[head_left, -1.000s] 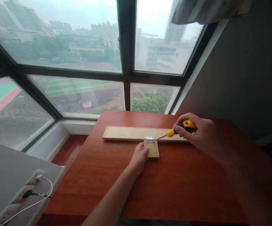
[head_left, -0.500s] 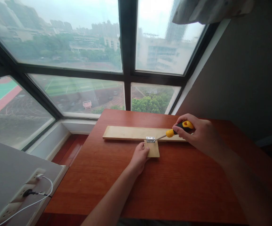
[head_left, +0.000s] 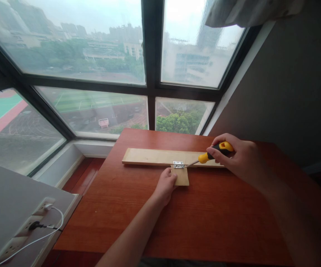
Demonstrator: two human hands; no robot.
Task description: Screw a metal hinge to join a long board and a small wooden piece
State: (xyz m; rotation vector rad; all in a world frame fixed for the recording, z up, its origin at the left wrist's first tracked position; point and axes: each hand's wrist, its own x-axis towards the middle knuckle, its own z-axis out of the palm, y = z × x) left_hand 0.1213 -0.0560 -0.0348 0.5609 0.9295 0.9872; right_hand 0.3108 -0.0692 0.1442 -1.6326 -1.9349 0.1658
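My left hand (head_left: 166, 184) grips the left edge of a small wooden piece (head_left: 182, 178), thumb on top. A silver metal hinge (head_left: 178, 164) lies across the far edge of that piece and the near edge of a long pale board (head_left: 151, 156). In my right hand (head_left: 239, 155) is a screwdriver (head_left: 217, 151) with a yellow and black handle. Its shaft slants down to the left, and the tip is close to the right end of the hinge. Whether the tip touches anything is too small to tell.
Both wooden parts are on a reddish-brown table (head_left: 205, 218). Large dark-framed windows (head_left: 150, 89) rise behind its far edge. At the lower left, a white cable (head_left: 61, 218) and a black plug (head_left: 34, 225) are in wall sockets.
My right hand has drawn the screwdriver slightly to the right, so its tip has shifted from on the hinge to near its right end. My left hand keeps its hold.
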